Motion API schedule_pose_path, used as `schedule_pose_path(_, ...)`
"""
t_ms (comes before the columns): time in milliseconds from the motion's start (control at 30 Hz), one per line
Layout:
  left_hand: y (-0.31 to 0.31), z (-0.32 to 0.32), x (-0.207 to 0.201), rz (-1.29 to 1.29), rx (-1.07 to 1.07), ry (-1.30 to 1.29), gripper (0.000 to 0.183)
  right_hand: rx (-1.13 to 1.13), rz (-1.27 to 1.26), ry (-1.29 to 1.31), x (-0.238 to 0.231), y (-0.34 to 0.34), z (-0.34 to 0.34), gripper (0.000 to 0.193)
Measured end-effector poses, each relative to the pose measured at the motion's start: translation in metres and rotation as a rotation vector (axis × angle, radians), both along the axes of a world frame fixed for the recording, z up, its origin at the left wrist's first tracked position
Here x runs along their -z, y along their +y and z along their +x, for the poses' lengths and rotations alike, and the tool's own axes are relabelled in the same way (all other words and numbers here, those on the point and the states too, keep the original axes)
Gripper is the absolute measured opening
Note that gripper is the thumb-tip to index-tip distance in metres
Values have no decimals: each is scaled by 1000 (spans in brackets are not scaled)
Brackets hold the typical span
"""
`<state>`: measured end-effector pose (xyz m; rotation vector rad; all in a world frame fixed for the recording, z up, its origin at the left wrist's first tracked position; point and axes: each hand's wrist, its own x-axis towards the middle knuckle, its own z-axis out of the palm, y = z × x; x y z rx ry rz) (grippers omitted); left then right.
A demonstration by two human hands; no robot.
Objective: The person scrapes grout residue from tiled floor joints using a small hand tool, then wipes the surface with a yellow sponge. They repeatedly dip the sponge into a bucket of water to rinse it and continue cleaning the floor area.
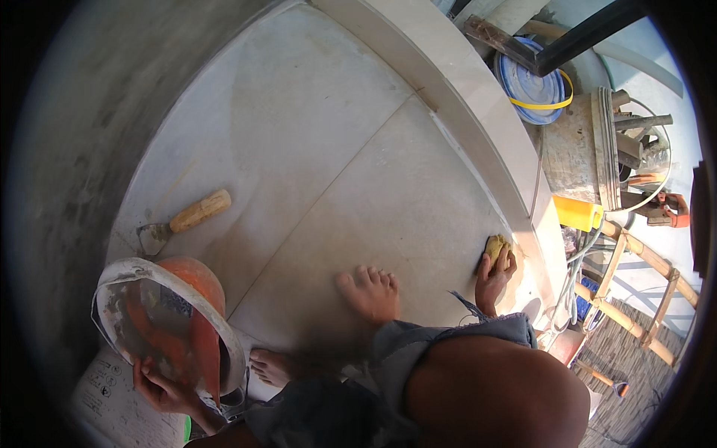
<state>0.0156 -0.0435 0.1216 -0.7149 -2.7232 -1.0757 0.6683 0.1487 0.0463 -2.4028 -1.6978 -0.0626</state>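
Observation:
My right hand (494, 282) presses a yellow sponge (495, 245) to the tiled floor, close to the raised ledge on the right. At the lower left, my left hand (161, 390) has its fingers over the rim of an orange bucket (196, 278), which looks tilted. The bucket's rim and inside are coated with grey-white residue. Beyond it a scraper (200, 211) with a wooden handle and a flat, stained blade lies on the tiles. My bare feet are on the floor between the two hands.
A pale ledge (478, 97) curves along the right side of the tiles (299, 142). Past it stand a dirty pail (575, 153) of tools and offcuts, a blue lid (530, 82), a yellow container (576, 213) and a bamboo ladder (635, 243). A grey wall (97, 119) borders the left.

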Motion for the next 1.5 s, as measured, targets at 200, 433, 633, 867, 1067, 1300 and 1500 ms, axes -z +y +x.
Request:
schedule_pose_path(200, 2, -2, -5, -72, -7, 83, 26, -250, -67, 133, -5, 47, -177, 65)
schedule_pose_path(433, -20, -23, 10, 7, 155, 50, 33, -911, -65, 186, -13, 91, -222, 66)
schedule_pose_path(633, -3, -10, -13, -24, 205, 106, 28, -256, -8, 25, -5, 58, -40, 64)
schedule_pose_path(867, -4, -21, -4, -45, 138, 204, 32, 877, -11, 11, 5, -16, 127, 67)
schedule_pose_path(1067, 1, -21, -6, -112, 135, 246, 36, 192, 46, -72, 10, 8, 59, 60)
schedule_pose_path(1300, -15, -25, -4, -256, 133, 182, 36, -154, -123, 106, -23, 0, 97, 53)
schedule_pose_path(1500, -36, -37, -13, -351, 108, 150, 37, 516, 56, -19, 27, -66, 186, 64)
